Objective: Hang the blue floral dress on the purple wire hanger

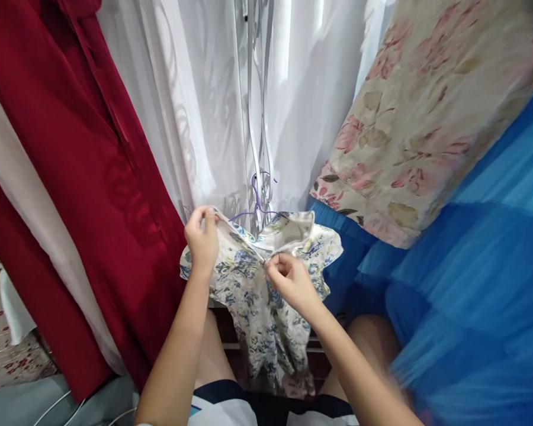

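A small white dress with blue flowers (257, 302) hangs on a purple wire hanger (258, 198) in front of me. My left hand (201, 239) is closed on the dress's left shoulder, near the hanger's left arm. My right hand (288, 278) pinches the fabric at the middle of the neckline. The hanger's right arm is hidden inside the dress. The skirt of the dress droops down between my knees.
A white sheer curtain (213, 100) hangs behind, with a dark red curtain (93, 177) at the left. A floral cushion or mattress (426, 118) leans at the upper right over blue netted fabric (479, 284). White wires (57, 408) lie at the bottom left.
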Action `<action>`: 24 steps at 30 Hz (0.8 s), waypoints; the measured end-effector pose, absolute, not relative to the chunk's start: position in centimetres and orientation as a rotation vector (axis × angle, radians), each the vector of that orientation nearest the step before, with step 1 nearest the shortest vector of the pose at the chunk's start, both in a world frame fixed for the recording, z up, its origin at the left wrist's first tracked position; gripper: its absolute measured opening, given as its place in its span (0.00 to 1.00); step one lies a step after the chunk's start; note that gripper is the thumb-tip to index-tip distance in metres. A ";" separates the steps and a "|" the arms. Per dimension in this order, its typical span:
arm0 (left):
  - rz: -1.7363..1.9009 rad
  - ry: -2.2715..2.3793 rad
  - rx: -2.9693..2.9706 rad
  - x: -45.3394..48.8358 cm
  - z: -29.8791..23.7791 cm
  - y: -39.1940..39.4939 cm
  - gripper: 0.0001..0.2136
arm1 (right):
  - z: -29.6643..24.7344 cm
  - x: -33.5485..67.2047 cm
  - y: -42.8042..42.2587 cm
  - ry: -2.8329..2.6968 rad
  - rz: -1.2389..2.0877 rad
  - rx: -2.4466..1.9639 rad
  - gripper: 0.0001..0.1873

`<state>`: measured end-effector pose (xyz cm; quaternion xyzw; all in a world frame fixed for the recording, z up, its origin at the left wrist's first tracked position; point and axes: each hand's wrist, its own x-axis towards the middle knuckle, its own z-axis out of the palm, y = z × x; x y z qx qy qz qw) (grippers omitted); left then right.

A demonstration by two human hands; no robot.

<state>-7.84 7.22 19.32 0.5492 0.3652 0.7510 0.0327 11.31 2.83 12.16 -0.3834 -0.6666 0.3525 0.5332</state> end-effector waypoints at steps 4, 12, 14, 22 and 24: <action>2.351 0.998 0.893 -12.8 15.1 10.2 0.09 | 12.1 11.1 1.5 -1.674 0.837 -0.918 0.10; 1.868 0.921 0.351 -10.6 3.4 7.6 0.04 | 7.3 10.8 1.2 -1.675 1.002 -0.988 0.09; 1.725 0.766 0.401 -8.3 1.5 5.4 0.04 | 5.2 11.9 0.7 -1.622 1.086 -1.019 0.10; 1.292 0.384 0.935 -0.9 4.4 -3.8 0.14 | -1.8 15.5 -2.6 -1.493 1.035 -1.225 0.10; 1.181 0.393 1.109 0.6 5.9 -5.7 0.14 | -1.5 16.3 -3.7 -1.393 1.108 -1.242 0.09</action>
